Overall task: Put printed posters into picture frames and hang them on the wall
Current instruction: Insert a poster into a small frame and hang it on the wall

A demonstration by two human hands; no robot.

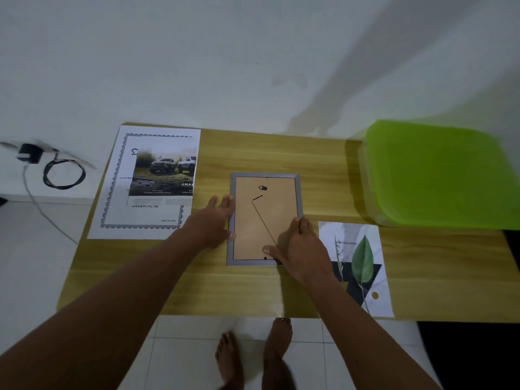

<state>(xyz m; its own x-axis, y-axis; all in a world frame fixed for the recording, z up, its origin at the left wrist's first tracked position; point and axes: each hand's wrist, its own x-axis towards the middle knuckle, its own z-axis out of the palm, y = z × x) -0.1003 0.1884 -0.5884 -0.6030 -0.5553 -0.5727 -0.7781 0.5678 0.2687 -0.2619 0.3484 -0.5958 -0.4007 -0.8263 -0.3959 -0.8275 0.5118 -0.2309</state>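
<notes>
At picture centre, the grey-rimmed rectangular picture frame (pixel 253 229) lies backing-up, long axis away from me, my left hand (pixel 212 223) flat against its left rim, my right hand (pixel 301 249) apparently pinching its right edge.

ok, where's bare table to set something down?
Free: table behind the picture frame, between truck poster and green-lidded box; near-left corner; right of the leaf poster. Crowded: mid-table, left hand and right hand on the frame.

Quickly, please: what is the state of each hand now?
Left hand: open, straight fingers touching the left edge of the frame.
Right hand: closed, gripping the frame at its right edge.
</notes>
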